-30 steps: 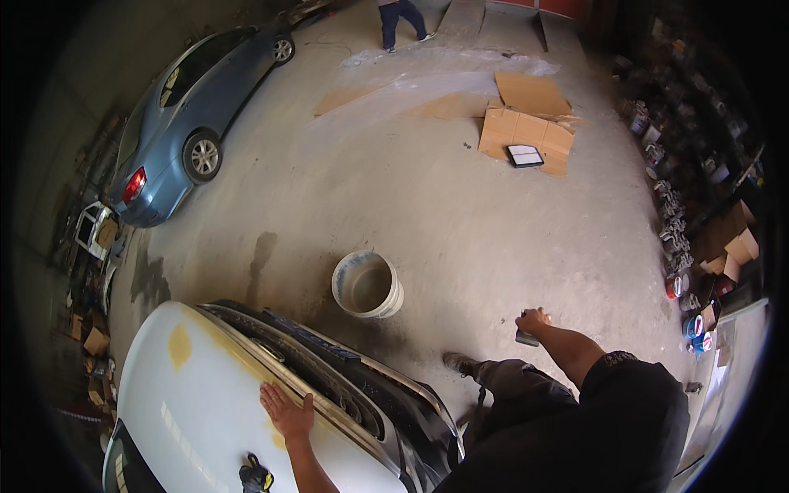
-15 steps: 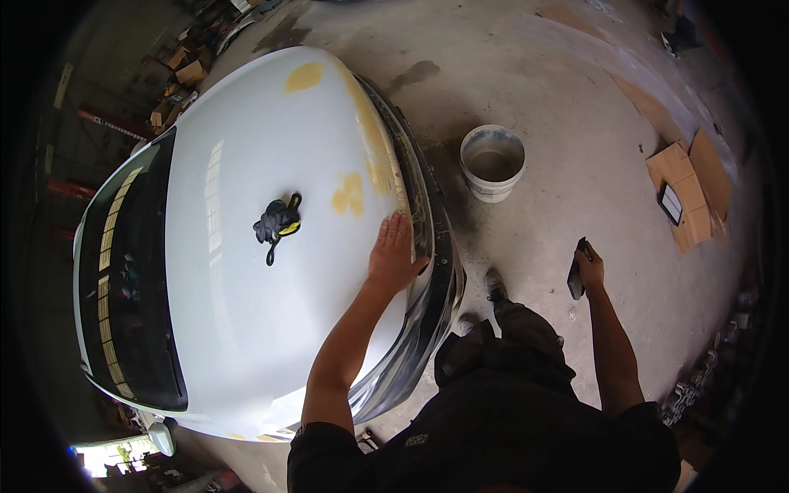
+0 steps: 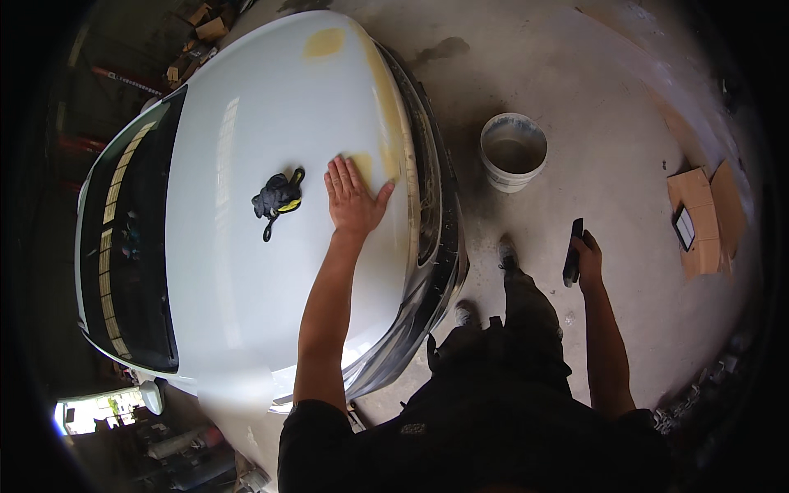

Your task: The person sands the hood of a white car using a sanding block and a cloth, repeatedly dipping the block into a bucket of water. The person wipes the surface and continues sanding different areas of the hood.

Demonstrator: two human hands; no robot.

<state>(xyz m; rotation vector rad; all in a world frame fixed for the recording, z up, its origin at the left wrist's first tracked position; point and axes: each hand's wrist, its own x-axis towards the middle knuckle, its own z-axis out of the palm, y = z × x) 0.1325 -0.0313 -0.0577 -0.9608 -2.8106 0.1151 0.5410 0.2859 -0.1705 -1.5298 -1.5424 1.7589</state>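
Note:
My left hand lies flat on the pale car hood, its fingers stretched out and its thumb spread toward the front edge. Its fingertips reach the lower part of a yellowish patch, which the hand partly covers. In my right hand, held out over the floor away from the car, is a black oblong block, gripped along its side. A bunched black-and-yellow bundle, resembling work gloves, rests on the hood to the left of my left hand.
Beyond the car's front bumper a white bucket stands on the concrete floor, its inside greyish. Bent cardboard lies at the right. Another yellowish patch marks the far hood. My shoes are near the bumper.
My left hand has slid left and away from me, off the hood's front edge and onto the yellowish patch. My right hand still holds the block, now turned more upright in view.

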